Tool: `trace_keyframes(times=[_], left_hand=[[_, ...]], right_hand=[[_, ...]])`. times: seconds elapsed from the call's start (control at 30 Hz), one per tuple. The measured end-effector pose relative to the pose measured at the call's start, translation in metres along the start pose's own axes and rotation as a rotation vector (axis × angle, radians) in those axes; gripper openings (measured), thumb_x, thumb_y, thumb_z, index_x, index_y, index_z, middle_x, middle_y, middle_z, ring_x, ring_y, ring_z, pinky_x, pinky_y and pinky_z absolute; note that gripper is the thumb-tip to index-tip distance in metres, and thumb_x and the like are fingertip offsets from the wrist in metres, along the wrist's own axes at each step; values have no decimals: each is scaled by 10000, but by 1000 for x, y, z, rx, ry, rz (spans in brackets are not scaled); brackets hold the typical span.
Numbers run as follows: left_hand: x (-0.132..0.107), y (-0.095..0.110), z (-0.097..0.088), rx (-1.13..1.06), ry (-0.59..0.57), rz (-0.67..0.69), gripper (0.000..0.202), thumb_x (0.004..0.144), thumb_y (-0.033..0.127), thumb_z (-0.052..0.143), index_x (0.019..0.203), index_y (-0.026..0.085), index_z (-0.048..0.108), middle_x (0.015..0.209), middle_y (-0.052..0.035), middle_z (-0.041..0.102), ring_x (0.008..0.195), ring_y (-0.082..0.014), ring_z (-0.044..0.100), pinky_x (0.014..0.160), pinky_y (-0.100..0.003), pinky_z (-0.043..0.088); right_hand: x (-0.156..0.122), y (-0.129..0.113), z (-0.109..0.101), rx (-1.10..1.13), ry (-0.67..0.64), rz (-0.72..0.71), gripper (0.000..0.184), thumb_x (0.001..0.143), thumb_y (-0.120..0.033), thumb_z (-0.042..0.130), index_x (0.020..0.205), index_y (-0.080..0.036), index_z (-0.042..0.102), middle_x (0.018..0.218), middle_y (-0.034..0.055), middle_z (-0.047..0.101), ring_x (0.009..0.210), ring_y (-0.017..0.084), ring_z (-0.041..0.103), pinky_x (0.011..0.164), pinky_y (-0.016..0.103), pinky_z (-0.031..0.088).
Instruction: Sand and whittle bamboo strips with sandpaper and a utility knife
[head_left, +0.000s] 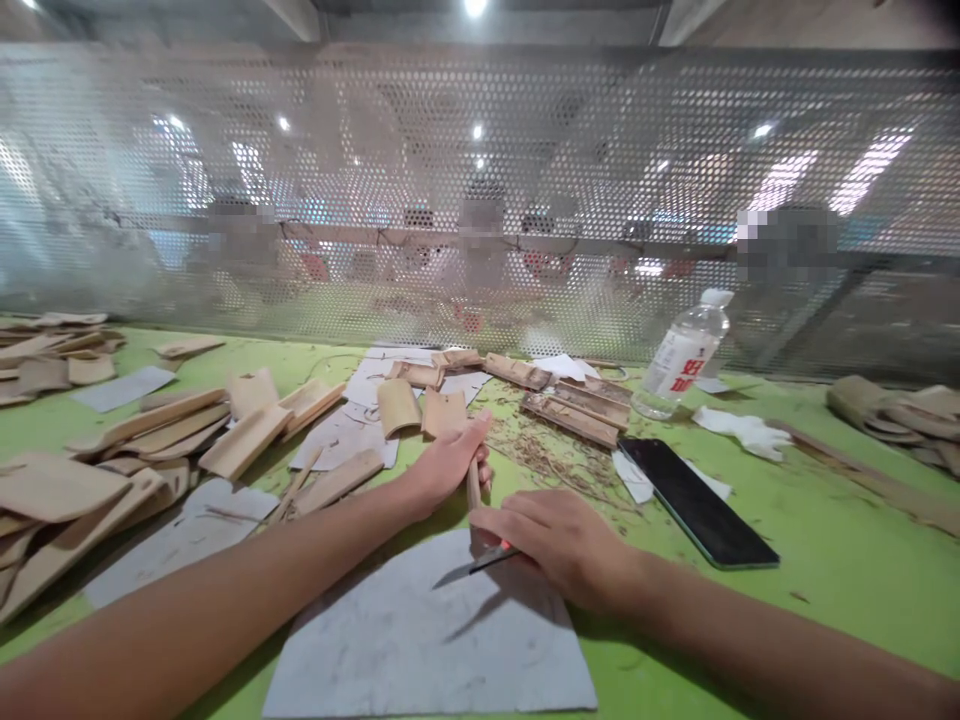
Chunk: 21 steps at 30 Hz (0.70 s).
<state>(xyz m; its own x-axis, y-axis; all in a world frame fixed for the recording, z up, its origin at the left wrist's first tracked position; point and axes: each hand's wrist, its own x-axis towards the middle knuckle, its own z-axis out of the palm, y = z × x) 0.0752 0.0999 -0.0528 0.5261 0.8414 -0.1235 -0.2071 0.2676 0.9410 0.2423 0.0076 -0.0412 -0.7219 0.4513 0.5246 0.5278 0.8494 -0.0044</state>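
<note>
My left hand (454, 462) is closed around a narrow piece of bamboo (474, 487), which points toward me. Close by on the right, my right hand (555, 540) grips a knife (471, 570); its dark blade sticks out to the left, and the handle is mostly hidden in my fingers. My right thumb lies against the near end of the bamboo. Below both hands lies a white paper sheet (427, 640), with their shadow on it. Just beyond my left hand are two short curved bamboo pieces (399, 408).
Bamboo pieces (67, 485) are heaped at the left. Split bamboo lengths (570, 418) and brown shavings (551, 465) lie ahead. To the right are a phone (697, 505), a water bottle (682, 355) and a crumpled tissue (742, 432). A perforated screen (420, 270) borders the green table (847, 610).
</note>
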Motion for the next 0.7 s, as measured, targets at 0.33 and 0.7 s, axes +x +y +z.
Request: trace_keyframes(times=[0.33,0.7], left_hand=[[-1,0,0,54,-6,21,612,770,759,728,728,221,440,632,66,432,535,-124,523,548,-278,490],[1,-1,-1,84,-21,28,599,811,760,682,708,222,438,600,54,455,531,-131,536,517,-252,432]], right_hand=[[-5,-4,0,158,126,81,221,1084,-303,456,1046,-176,633,794,24,668,671,159,551,626,273,382],[-4,7,3,197,73,197,138,1032,-279,535,1058,-205,649,818,23,709,687,165,612,633,260,401]])
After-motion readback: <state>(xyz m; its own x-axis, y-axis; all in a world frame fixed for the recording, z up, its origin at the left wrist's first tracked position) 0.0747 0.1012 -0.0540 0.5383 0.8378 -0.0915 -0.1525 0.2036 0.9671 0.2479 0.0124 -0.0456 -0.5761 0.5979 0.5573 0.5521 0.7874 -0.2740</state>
